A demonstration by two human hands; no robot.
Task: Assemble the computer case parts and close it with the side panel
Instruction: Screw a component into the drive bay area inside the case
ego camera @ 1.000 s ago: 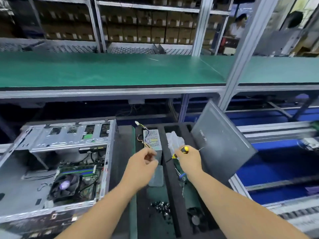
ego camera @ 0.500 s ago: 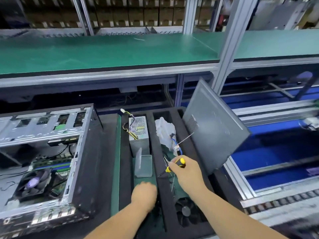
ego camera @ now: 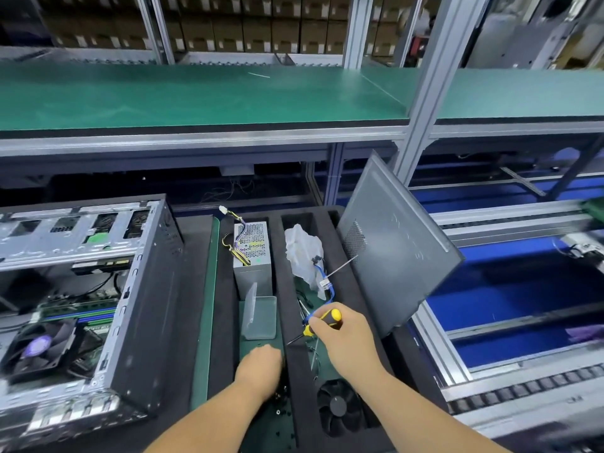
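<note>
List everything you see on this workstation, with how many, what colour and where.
computer case: one, grey and black, open, left
power supply: one, grey, foam tray's left slot
clear plastic box: one, open, in front of power supply
plastic bag: one, white, middle slot
blue cable: one, by the bag
fan: one, black, near end of tray
screws: several, dark, near left hand
side panel: one, grey, leaning at tray's right
screwdriver: one, yellow and black, in right hand
left hand: reaching into the screw slot
right hand: grips screwdriver

At your twelve o'clock runs a green-topped shelf [ego camera: 202, 93] on aluminium posts [ego camera: 425, 103]. Beyond it, racks hold rows of brown cartons [ego camera: 228, 31]. At your three o'clock a blue conveyor bed [ego camera: 510, 289] lies between metal rails.
</note>
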